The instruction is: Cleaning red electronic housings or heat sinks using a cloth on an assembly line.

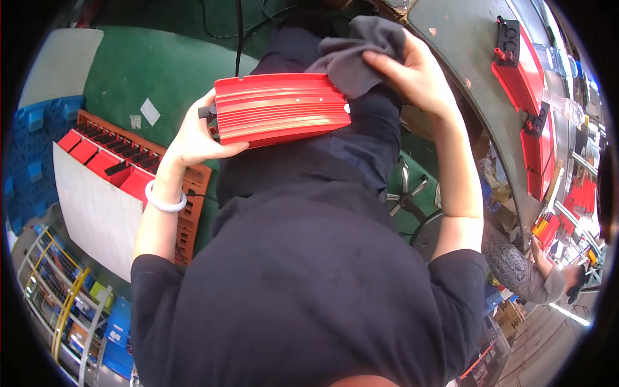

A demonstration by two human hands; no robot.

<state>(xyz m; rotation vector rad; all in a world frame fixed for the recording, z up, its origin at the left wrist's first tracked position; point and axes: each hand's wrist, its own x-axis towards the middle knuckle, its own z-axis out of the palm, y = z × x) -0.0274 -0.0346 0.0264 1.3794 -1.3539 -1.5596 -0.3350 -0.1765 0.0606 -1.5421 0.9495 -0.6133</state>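
Left of the left hand, below its wrist, stands an orange crate (195, 219) with a row of red units (106, 163). The left hand (189, 138) is closed partway round the left end of a box (280, 111), thumb along its lower edge, fingers mostly hidden behind. The box lies nearly level to the right of that grip, above the lap: bright red with a metallic sheen, ribbed lengthwise, two small pale dots on its upper right part, a black knob (205, 112) jutting from its left end. At its right end a crumpled grey cloth (354, 61) hangs from the right hand (419, 74), pinched between thumb and fingers. Right of this hand, two red cases lie on a table (445, 29).
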